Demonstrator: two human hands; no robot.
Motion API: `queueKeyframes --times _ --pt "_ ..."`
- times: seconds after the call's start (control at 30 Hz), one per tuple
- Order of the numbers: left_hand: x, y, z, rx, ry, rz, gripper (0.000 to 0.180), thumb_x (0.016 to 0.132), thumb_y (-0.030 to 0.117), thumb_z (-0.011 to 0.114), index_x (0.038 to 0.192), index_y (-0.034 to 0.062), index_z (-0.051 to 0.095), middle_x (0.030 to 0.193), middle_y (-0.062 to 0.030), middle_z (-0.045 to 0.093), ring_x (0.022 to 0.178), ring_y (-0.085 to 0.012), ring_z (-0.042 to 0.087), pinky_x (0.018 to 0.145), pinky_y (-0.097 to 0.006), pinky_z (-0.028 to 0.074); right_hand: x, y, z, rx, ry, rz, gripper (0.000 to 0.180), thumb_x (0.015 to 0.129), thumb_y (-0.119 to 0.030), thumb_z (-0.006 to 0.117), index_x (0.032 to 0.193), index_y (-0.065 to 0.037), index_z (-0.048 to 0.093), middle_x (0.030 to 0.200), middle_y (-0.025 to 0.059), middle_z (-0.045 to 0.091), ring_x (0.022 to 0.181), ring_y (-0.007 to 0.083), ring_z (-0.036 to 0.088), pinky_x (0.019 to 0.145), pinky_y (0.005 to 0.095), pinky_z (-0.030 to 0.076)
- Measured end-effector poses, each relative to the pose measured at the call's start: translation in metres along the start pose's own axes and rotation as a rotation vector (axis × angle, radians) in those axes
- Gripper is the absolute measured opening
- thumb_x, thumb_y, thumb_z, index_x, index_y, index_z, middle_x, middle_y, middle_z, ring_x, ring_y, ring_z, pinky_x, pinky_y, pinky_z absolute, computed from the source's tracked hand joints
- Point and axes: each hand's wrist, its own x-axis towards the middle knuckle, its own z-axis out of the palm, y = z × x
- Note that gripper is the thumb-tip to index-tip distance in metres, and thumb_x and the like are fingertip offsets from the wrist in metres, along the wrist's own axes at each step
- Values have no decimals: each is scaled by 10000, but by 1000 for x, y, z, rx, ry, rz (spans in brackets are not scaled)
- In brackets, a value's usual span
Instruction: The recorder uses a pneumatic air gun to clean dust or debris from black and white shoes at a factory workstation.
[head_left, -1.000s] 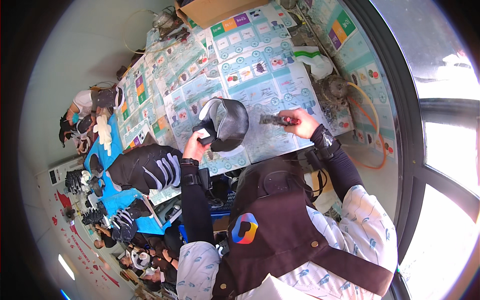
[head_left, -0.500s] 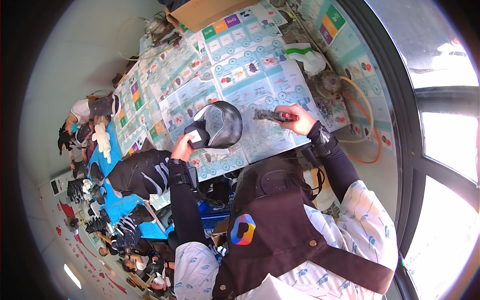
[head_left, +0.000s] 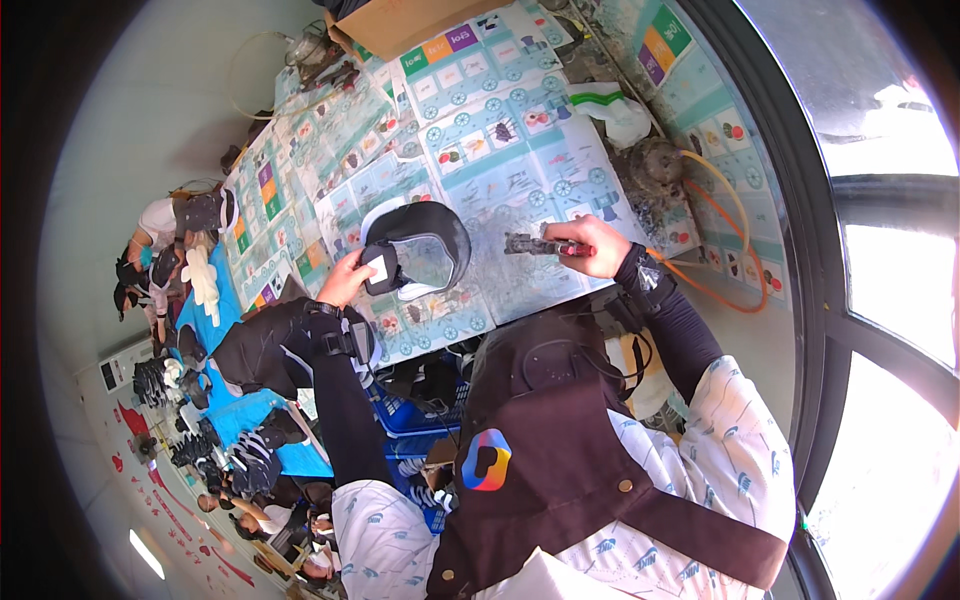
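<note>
My left hand point(head_left: 345, 279) grips the left end of a curved black padded piece point(head_left: 446, 228), which looks like a shoe upper. A white label point(head_left: 378, 268) shows at that end, beside my fingers. The piece lies curled on the paper-covered table point(head_left: 510, 190), its pale lining facing inward. To the right, my right hand point(head_left: 600, 246) is closed round a dark, caked hand tool point(head_left: 533, 244) with a red part near the fingers. The tool points left toward the black piece and stays apart from it. Its exact kind is unclear.
A cardboard box point(head_left: 415, 28) stands at the far edge. Far right are a white cloth with a green band point(head_left: 608, 108), a grimy round pot point(head_left: 655, 165) and an orange hose point(head_left: 735, 305). A black garment-like piece point(head_left: 265, 350) and other people are left; a blue crate point(head_left: 420, 408) sits below.
My left hand has moved slightly left and up, shifting and turning the black piece with it. The tool in my right hand has tilted a little and moved slightly down.
</note>
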Motion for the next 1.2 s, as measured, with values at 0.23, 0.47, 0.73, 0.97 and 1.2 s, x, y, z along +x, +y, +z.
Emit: queueKeyframes --times 0.23,0.47,0.73,0.97,1.2 --pt "1 10 1 139 29 73 440 865 63 643 1295 -17 590 1152 -16 656 1021 -137 609 922 -282 486 5 -16 -8 69 -31 -115 277 739 -24 600 1014 -44 625 713 166 585 678 375 600 620 425 448" --pt "2 2 -1 159 23 117 302 847 49 644 1143 8 602 1041 -7 622 990 -108 602 890 -281 497 7 -12 -7 46 -121 -171 298 735 -38 599 1031 -59 632 723 168 610 674 383 622 622 453 466" --pt "-1 11 13 23 0 143 282 843 -1 626 1118 41 586 1000 11 602 911 -66 612 811 -242 513 1 18 8 -46 -54 -90 219 742 -36 588 959 -60 597 722 193 584 693 429 600 617 461 454" --pt "7 27 29 56 -19 134 289 850 -56 606 1126 25 580 1087 -2 597 972 -105 632 841 -268 540 9 0 -2 17 8 -74 265 734 -64 586 995 -91 623 725 181 601 698 407 620 613 465 451" --pt "14 18 40 -51 -42 147 270 838 -75 611 1088 16 570 1066 -7 605 981 -104 622 857 -273 537 16 -18 -7 76 -5 -74 275 734 -67 578 1002 -98 633 722 154 602 686 399 613 628 449 474"
